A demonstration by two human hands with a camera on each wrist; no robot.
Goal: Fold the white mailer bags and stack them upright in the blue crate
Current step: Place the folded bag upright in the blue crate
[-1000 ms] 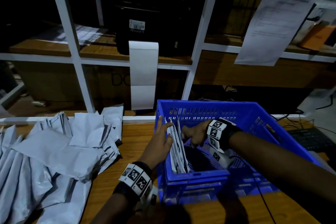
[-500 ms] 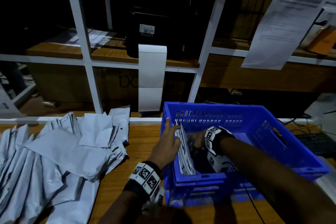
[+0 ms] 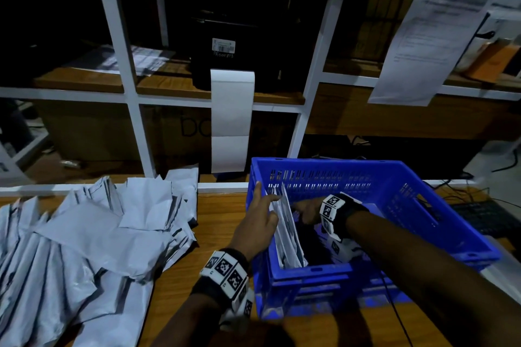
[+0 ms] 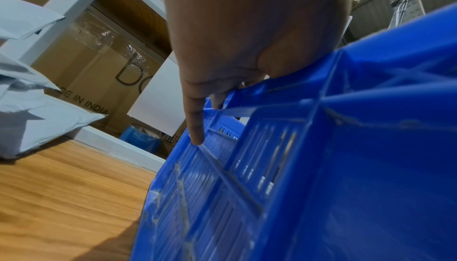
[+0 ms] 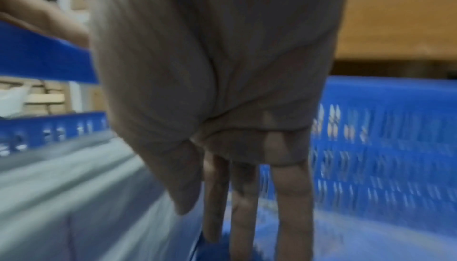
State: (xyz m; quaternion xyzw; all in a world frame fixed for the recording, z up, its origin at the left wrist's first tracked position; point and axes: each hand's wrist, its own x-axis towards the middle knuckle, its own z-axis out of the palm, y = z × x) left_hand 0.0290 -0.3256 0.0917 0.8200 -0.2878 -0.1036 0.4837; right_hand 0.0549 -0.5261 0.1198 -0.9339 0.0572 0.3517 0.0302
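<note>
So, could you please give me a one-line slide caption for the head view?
Left hand steadies upright folded bags at the crate wall while the right hand reaches inside.

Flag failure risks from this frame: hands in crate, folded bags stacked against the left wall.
1. The folded bags lean against the left wall of the blue crate with open space to their right; once the right hand leaves, they may tip over.
2. The left hand straddles the crate's rim; pulling it out could drag a bag along.
3. The unfolded pile sits loose at the table edge and could slide.
</note>
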